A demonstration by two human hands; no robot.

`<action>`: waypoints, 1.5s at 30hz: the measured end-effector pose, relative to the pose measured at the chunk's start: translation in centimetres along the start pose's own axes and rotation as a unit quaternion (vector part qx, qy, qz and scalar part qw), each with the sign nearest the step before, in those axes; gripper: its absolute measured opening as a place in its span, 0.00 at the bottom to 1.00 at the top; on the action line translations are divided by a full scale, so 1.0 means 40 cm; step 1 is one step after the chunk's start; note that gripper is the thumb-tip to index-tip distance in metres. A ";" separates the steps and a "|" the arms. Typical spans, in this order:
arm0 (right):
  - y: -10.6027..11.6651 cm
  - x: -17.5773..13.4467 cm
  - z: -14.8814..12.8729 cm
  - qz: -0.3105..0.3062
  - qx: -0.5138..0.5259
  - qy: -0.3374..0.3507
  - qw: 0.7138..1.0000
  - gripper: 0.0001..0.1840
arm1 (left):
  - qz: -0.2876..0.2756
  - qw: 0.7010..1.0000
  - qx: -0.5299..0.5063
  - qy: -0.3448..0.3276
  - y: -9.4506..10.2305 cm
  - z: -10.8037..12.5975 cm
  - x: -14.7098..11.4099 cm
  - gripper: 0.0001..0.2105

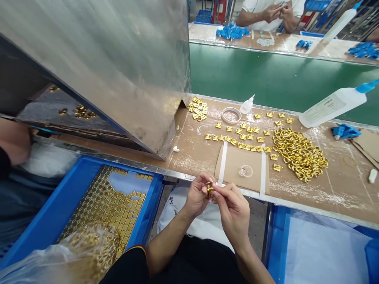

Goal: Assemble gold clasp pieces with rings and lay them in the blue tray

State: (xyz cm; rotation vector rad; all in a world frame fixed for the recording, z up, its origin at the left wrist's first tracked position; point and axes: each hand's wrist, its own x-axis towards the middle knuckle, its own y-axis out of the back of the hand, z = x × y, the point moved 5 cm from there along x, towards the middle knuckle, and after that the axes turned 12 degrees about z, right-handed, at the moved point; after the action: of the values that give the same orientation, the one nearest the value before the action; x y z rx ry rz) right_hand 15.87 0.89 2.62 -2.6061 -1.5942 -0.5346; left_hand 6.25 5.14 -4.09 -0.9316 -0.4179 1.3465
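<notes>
Just off the front edge of the workbench, my left hand (197,199) and my right hand (235,208) meet with fingertips pinched around a small gold ring (210,190). The fingers cover part of it. Beyond them, a cardboard pad (242,181) with two white tape strips carries a small clear round dish (245,170). Behind the pad run rows of small square gold pieces (243,137). A heap of gold rings (299,154) lies to their right, and a cluster of square gold pieces (198,108) to their left.
A slanted metal hood (133,71) stands at left. Blue trays (156,189) flank me; the left holds gold pieces and a plastic bag (89,244). A small bottle (247,105), tape roll (231,115) and large bottle (331,106) stand near the green belt (266,71). A co-worker (271,15) sits opposite.
</notes>
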 end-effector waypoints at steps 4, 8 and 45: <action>-0.006 0.003 -0.009 -0.032 -0.008 0.021 0.999 0.18 | -0.001 1.000 0.023 0.018 0.005 0.006 -0.004 0.25; -0.009 0.003 -0.006 -0.034 -0.010 0.023 0.999 0.17 | 0.006 0.998 0.045 0.045 0.007 0.009 -0.010 0.28; -0.009 0.002 -0.018 0.011 -0.011 0.083 0.996 0.10 | 0.096 0.975 -0.094 0.180 -0.039 0.032 -0.051 0.15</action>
State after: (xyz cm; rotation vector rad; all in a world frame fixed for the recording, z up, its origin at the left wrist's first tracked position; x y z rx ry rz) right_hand 15.40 0.96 3.27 -2.5144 -1.5151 -0.7499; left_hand 5.86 3.70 -1.65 -1.3741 -0.1802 1.2908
